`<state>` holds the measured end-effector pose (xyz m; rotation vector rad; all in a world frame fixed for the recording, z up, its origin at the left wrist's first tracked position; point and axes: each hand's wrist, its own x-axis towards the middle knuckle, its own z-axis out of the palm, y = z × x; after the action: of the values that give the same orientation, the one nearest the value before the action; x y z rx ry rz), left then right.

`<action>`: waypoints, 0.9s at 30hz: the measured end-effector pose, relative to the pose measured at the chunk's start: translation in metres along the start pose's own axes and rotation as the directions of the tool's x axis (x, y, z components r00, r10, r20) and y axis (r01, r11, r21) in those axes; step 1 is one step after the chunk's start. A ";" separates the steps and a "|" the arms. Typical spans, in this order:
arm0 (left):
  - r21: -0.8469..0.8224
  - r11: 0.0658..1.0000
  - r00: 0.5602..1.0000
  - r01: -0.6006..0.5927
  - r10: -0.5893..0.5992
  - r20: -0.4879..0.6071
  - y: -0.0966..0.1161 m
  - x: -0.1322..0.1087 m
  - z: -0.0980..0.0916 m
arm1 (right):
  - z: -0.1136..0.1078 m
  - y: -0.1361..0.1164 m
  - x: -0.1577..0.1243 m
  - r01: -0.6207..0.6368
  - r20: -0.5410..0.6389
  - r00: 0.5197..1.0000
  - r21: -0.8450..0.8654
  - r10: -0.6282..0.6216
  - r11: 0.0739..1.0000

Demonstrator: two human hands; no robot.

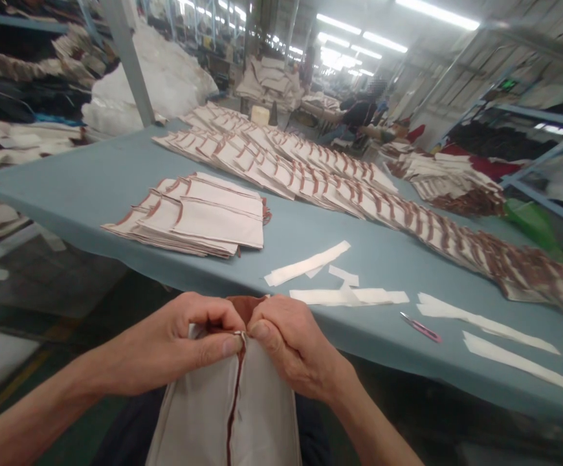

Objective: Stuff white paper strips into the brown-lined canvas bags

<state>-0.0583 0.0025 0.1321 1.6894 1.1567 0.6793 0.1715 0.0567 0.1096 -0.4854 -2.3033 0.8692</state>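
Observation:
A cream fabric piece (266, 414) with a brown seam line down its middle hangs over my lap, just in front of the table edge. My left hand (194, 340) pinches its top edge left of the seam, thumb on the near side. Right beside it, my right hand (291, 340) grips the same edge, thumb bent against the cloth. The two hands almost touch at the seam. Some brown material shows between them at the top. Whatever lies under the fingertips is hidden.
On the blue-green table (97, 155) lie a stack of cream pieces (218, 217), long overlapping rows of brown-edged pieces (330, 184), white strips (310, 262) and a small pink-handled tool (422, 328). A metal post (129, 65) rises at the back left. A person (359, 113) is in the background.

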 end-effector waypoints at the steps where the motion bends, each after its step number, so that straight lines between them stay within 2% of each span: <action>1: 0.003 1.000 1.000 0.012 -0.012 -0.002 0.000 -0.001 0.000 | 0.000 -0.002 0.000 -0.001 0.002 1.000 0.017 0.001 1.000; 8: 0.087 0.996 0.999 -0.004 0.008 -0.046 0.005 -0.002 -0.001 | 0.007 -0.011 0.002 0.009 -0.091 0.996 -0.080 -0.017 0.997; 14: 0.221 0.974 0.992 -0.059 0.082 -0.098 0.013 -0.004 -0.001 | 0.008 -0.016 0.007 0.010 -0.047 0.999 -0.128 -0.016 0.992; 21: 0.447 0.885 0.961 -0.127 0.221 -0.164 0.006 -0.007 0.006 | 0.011 -0.011 0.007 0.065 0.026 0.998 -0.261 -0.060 0.963; 23: 0.502 0.851 0.947 -0.153 0.272 -0.172 0.004 -0.008 0.007 | 0.010 -0.009 0.007 0.055 0.008 0.998 -0.220 -0.054 0.974; 27: 0.490 0.849 0.935 -0.198 0.313 -0.164 -0.002 -0.011 0.007 | 0.008 -0.008 0.009 -0.080 -0.002 0.997 -0.057 0.080 0.995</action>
<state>-0.0574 -0.0099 0.1282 2.2524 1.3518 0.8346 0.1586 0.0520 0.1142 -0.6062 -2.3279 0.8426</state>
